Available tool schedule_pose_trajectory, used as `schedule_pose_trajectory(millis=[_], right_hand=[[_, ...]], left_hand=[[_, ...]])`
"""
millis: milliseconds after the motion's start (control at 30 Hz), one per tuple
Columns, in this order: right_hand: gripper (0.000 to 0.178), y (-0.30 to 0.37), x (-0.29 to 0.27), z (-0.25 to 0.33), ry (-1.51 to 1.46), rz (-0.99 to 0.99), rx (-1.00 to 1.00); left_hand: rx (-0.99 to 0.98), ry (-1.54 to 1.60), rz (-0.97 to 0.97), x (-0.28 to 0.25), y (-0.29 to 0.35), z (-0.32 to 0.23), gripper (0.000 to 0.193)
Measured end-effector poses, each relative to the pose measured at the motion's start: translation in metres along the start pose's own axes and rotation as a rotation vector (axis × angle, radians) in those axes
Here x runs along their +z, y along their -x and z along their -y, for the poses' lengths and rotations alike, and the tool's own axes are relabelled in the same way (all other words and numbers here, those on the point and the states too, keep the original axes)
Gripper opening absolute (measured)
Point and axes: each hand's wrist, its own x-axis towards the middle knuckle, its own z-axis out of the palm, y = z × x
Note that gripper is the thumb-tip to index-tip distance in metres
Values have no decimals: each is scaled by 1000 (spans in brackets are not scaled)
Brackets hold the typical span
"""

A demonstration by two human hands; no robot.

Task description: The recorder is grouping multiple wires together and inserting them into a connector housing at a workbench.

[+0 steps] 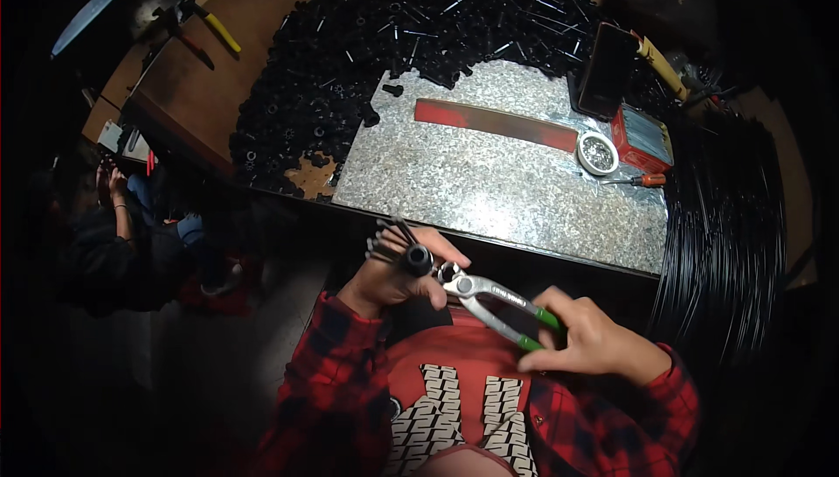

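Observation:
My left hand (395,274) is closed around a black tubular part (418,259) whose round open end faces up. Several thin dark rods (384,242) stick out beside it, past my fingers. In my right hand (587,334) are end-cutting pincers (496,300) with green grips. The handles are spread apart, and the metal jaws sit right beside the tubular part, close to my left thumb. Whether the jaws touch the part I cannot make out. Both hands are in front of my body, just off the near edge of the granite slab (454,189).
A large heap of black parts (367,49) covers the far side. On the slab lie a metal strip (498,124), a white bowl (598,154), a red box (642,141), a screwdriver (647,181) and a phone (609,66). Long black rods (725,215) hang rightward. Another person (122,224) sits left.

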Motion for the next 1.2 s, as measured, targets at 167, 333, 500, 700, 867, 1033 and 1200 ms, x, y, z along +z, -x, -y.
schedule_pose_trajectory(millis=[167, 333, 500, 700, 867, 1033, 1200], right_hand=[[43, -9, -3, -11, 989, -686, -635], [15, -2, -15, -23, -641, 316, 203], [28, -10, -11, -2, -83, 233, 221], [57, -14, -7, -5, 845, -419, -314], [54, -21, -14, -7, 719, -255, -402], [41, -35, -7, -9, 480, -156, -289], [32, -52, 6, -17, 424, -217, -210]], left_hand=[[-65, -10, -72, -7, 6, 3, 74], [-90, 100, 132, -8, 2, 0, 59], [56, 55, 119, -2, 1, 0, 45], [-34, 99, 80, 8, 2, 6, 50], [-143, 168, 54, 11, 2, 10, 67], [-169, 283, -46, 14, 6, 10, 84], [-171, 319, -106, 17, 7, 11, 83]])
